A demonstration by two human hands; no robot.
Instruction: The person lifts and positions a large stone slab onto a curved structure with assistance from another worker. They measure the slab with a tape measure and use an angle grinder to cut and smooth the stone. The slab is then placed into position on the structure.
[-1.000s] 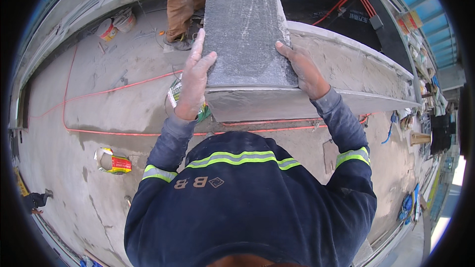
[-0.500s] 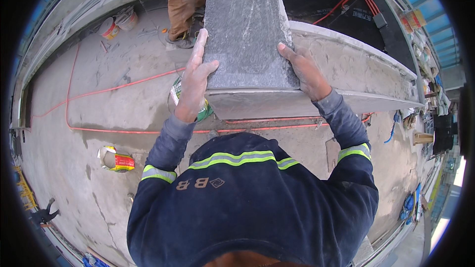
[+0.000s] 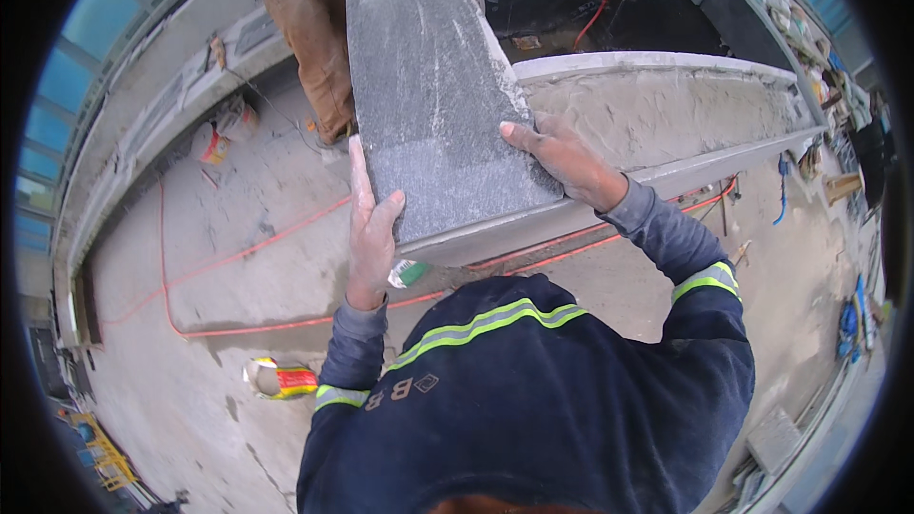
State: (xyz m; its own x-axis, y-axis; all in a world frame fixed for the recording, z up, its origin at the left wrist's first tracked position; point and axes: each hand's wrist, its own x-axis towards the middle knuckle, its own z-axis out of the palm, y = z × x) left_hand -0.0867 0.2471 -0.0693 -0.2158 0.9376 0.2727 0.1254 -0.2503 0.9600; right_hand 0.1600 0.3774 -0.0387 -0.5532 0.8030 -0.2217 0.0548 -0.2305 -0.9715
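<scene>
Gray slab [image 3: 438, 114] | long axis points forward, slightly left | hands [image 3: 571, 162] apart, clamped on opposite edges

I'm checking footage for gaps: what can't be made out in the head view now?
Head view:
Slab: far end cut off by the top edge; underside faces away.
Left hand and right hand: some fingers hidden, behind the slab or the hand itself.
Co-worker: head cut off by the top edge.
Yellow item, lower left: too small to identify.
</scene>
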